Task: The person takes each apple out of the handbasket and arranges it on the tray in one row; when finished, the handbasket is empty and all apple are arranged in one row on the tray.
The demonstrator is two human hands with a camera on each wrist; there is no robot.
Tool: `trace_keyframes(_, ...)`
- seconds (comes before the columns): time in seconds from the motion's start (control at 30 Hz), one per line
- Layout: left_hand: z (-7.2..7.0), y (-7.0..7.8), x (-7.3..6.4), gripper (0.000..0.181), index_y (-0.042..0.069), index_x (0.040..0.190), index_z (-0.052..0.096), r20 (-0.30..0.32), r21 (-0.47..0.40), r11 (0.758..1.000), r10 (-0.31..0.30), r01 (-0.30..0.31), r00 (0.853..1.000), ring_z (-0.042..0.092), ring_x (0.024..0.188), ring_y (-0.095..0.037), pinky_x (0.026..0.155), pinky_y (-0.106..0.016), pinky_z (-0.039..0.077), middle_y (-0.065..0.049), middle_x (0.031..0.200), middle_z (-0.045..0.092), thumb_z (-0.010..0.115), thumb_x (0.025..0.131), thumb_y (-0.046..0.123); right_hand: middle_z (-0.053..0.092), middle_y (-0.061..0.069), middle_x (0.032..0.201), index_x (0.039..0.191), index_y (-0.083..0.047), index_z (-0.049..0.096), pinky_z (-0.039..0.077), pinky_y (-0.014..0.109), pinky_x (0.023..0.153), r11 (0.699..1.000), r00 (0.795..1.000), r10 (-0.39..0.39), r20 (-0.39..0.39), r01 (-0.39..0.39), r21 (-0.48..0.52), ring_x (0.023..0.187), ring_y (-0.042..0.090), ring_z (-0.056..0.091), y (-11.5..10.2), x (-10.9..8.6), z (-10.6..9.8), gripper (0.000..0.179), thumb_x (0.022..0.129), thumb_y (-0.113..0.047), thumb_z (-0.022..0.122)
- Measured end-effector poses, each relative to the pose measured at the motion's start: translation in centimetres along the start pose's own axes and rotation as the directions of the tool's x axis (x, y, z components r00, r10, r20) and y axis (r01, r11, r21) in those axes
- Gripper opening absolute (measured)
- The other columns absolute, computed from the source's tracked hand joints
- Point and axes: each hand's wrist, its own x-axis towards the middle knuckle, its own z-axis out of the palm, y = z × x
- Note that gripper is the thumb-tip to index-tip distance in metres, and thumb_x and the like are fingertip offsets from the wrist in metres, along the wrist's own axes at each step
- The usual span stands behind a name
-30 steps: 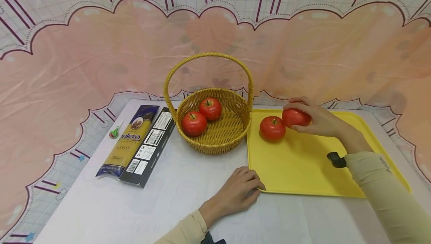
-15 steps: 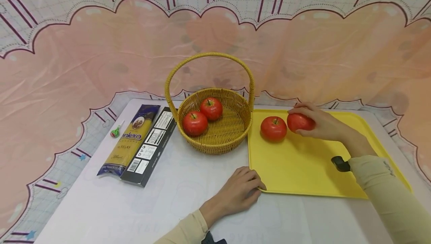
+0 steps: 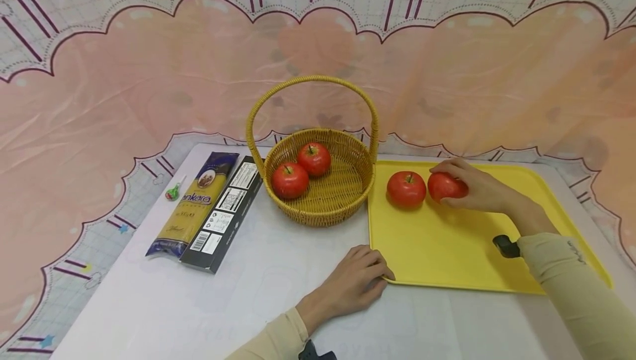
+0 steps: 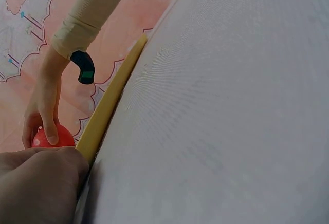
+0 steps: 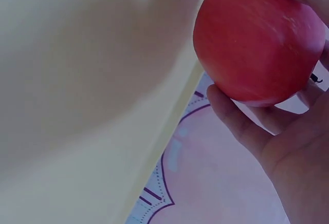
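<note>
My right hand [image 3: 474, 186] grips a red apple [image 3: 444, 188] over the back part of the yellow tray [image 3: 437, 249]. In the right wrist view, fingers and thumb curl round that apple [image 5: 257, 39]. A second red apple [image 3: 406, 189] sits on the tray just to its left, stem up. My left hand [image 3: 348, 285] holds the tray's near left corner with bent fingers. Its knuckles fill the lower left of the left wrist view, against the tray's rim [image 4: 110, 103]. Left of the tray, a yellow wicker basket [image 3: 343, 213] contains two red apples [image 3: 290, 180].
The basket's tall handle [image 3: 312, 78] arches above it. On the left lie a pasta packet [image 3: 194, 208], a black box [image 3: 223, 216] with white labels and a small green-wrapped lollipop [image 3: 172, 191]. A patterned cloth [image 3: 318, 51] hangs behind the white table [image 3: 238, 305].
My right hand has lowered its apple towards the tray and moved it slightly right, widening the gap to the other apple. The left hand stays on the corner.
</note>
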Motion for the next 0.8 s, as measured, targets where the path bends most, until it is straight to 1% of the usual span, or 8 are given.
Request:
trace_keyframes(0.17, -0.1, -0.1, 0.1, 0.014, 0.027, 0.102, 0.066, 0.001, 0.018, 1.000, 0.019, -0.019, 1.000, 0.046, 0.095, -0.005, 0.104, -0.030, 0.036, 0.013, 0.095, 0.053, 0.056, 0.092, 0.022, 0.041, 0.009, 0.133, 0.133, -0.017, 0.047, 0.045, 0.059, 0.089, 1.000, 1.000, 0.002, 0.013, -0.002, -0.007, 0.110, 0.037, 0.053, 0.2, 0.0, 0.2, 0.062, 0.080, -0.032, 0.074)
trace_keyframes(0.33, 0.0, -0.1, 0.1, 0.014, 0.028, 0.102, 0.066, -0.008, 0.036, 0.998, 0.042, -0.042, 0.999, 0.047, 0.095, -0.005, 0.102, -0.029, 0.037, 0.013, 0.095, 0.053, 0.057, 0.092, 0.021, 0.041, 0.011, 0.132, 0.134, -0.017, 0.046, 0.045, 0.060, 0.088, 1.000, 1.000, 0.013, 0.013, -0.013, -0.008, 0.109, 0.038, 0.053, 0.4, -0.1, 0.7, 0.062, 0.081, -0.035, 0.074)
trace_keyframes(0.53, 0.1, 0.0, 0.1, 0.014, 0.026, 0.101, 0.066, 0.001, 0.007, 1.000, 0.009, -0.009, 1.000, 0.047, 0.096, -0.005, 0.103, -0.029, 0.035, 0.012, 0.095, 0.054, 0.057, 0.092, 0.021, 0.038, 0.014, 0.134, 0.135, -0.013, 0.045, 0.045, 0.062, 0.089, 0.999, 1.000, 0.029, 0.011, -0.030, 0.038, 0.111, 0.039, 0.051, 0.7, -0.5, 1.3, 0.065, 0.080, -0.032, 0.075)
trace_keyframes(0.63, 0.0, 0.1, 0.1, 0.014, 0.026, 0.100, 0.067, -0.002, 0.008, 1.000, 0.006, -0.006, 1.000, 0.047, 0.096, -0.005, 0.103, -0.029, 0.036, 0.012, 0.095, 0.055, 0.057, 0.091, 0.021, 0.036, 0.015, 0.134, 0.135, -0.012, 0.045, 0.044, 0.063, 0.089, 0.997, 0.999, 0.047, 0.009, -0.047, 0.062, 0.112, 0.040, 0.049, 0.7, -0.6, 1.6, 0.068, 0.079, -0.032, 0.076)
trace_keyframes(0.7, 0.0, 0.1, 0.1, 0.014, 0.026, 0.100, 0.067, 0.000, 0.006, 1.000, 0.003, -0.003, 1.000, 0.046, 0.095, -0.005, 0.103, -0.029, 0.036, 0.012, 0.095, 0.055, 0.057, 0.091, 0.021, 0.036, 0.015, 0.134, 0.135, -0.012, 0.045, 0.043, 0.064, 0.089, 0.996, 0.999, 0.048, 0.000, -0.047, 0.073, 0.112, 0.040, 0.049, 0.7, -0.6, 1.8, 0.067, 0.078, -0.031, 0.076)
trace_keyframes(0.8, 0.0, 0.0, 0.0, 0.014, 0.026, 0.100, 0.067, 0.005, 0.003, 1.000, 0.000, 0.000, 1.000, 0.046, 0.095, -0.005, 0.102, -0.029, 0.036, 0.012, 0.095, 0.055, 0.057, 0.091, 0.021, 0.035, 0.015, 0.135, 0.134, -0.010, 0.046, 0.043, 0.063, 0.090, 0.996, 0.999, 0.029, -0.021, -0.027, 0.084, 0.114, 0.040, 0.047, 0.6, -0.6, 2.2, 0.067, 0.078, -0.027, 0.077)
